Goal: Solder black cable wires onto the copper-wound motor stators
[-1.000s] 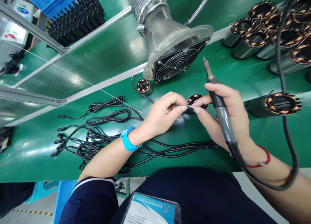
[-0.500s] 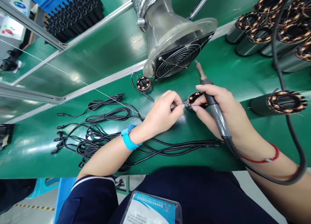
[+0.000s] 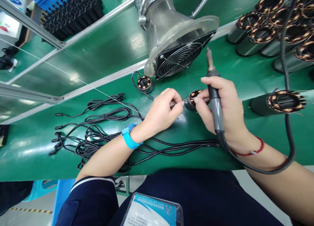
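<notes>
My left hand point(image 3: 168, 108) pinches the end of a black cable, whose thin bare wires point(image 3: 185, 101) reach to the rim of a small motor stator point(image 3: 191, 104). Copper windings ring the top of that stator, which stands on the green bench. In my right hand point(image 3: 222, 102) is a soldering iron point(image 3: 216, 111), held against the palm with its tip pointing up and away from me. The thumb and forefinger of that hand are at the stator's right edge, partly covering it. Whether they grip a wire there I cannot make out.
A fume extractor hood with a fan grille point(image 3: 180, 61) hangs above the bench. Several black cables point(image 3: 98, 137) lie to the left. Another small stator point(image 3: 144, 84) stands behind my left hand. Larger stators point(image 3: 262, 40) crowd the back right, and one point(image 3: 277, 103) stands nearer.
My right hand has turned and shifted slightly left, so the soldering iron points more upright. The left hand stays almost in place with the cable.
</notes>
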Tool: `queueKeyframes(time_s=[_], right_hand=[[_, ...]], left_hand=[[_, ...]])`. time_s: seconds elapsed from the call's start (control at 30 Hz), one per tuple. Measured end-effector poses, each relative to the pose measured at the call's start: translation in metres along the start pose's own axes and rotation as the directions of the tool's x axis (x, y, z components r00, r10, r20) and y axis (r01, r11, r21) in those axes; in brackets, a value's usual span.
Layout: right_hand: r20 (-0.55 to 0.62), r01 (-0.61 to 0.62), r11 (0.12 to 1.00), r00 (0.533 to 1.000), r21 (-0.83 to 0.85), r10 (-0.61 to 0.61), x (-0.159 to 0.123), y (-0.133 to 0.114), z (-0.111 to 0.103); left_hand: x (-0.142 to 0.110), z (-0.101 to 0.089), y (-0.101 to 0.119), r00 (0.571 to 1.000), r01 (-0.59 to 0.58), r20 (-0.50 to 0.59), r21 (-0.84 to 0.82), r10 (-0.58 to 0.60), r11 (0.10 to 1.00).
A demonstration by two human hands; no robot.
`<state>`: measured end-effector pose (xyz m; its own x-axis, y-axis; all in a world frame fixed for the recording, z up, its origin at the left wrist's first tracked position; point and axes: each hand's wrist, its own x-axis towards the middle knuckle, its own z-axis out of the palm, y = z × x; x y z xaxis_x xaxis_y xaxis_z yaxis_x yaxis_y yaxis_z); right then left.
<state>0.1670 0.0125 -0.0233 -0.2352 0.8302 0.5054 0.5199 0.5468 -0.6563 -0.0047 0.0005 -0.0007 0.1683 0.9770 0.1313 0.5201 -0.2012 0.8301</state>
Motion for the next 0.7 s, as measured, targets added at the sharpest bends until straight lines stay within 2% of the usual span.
queueKeyframes(time_s=[0.13,0.2,0.3,0.4,0.5,0.7], right_hand=[[0.022,-0.02,0.999,1.0,-0.038,0.021,-0.002,-0.002,0.002],[0.021,-0.025,0.998,0.999,-0.052,0.026,-0.004,-0.004,-0.004],[-0.043,-0.013,0.998,0.999,-0.054,0.01,-0.01,-0.007,-0.018],[-0.134,0.064,0.998,0.989,0.011,-0.062,-0.02,-0.008,-0.03],[-0.198,0.148,0.989,0.969,-0.006,-0.146,-0.032,-0.004,-0.035],[-0.218,0.215,0.971,0.957,0.1,-0.19,-0.042,0.003,-0.032]], left_hand=[[-0.001,0.003,-0.002,1.0,-0.019,-0.01,-0.016,0.019,1.0],[-0.001,0.004,-0.004,1.0,-0.025,-0.014,-0.03,0.025,0.999],[-0.002,0.005,-0.006,1.0,-0.025,-0.01,-0.03,0.025,0.999],[-0.002,0.007,-0.009,1.0,-0.028,-0.001,-0.026,0.028,0.999],[-0.002,0.009,-0.01,1.0,-0.026,0.002,-0.038,0.026,0.999],[-0.003,0.011,-0.011,1.0,0.004,0.01,-0.061,-0.003,0.998]])
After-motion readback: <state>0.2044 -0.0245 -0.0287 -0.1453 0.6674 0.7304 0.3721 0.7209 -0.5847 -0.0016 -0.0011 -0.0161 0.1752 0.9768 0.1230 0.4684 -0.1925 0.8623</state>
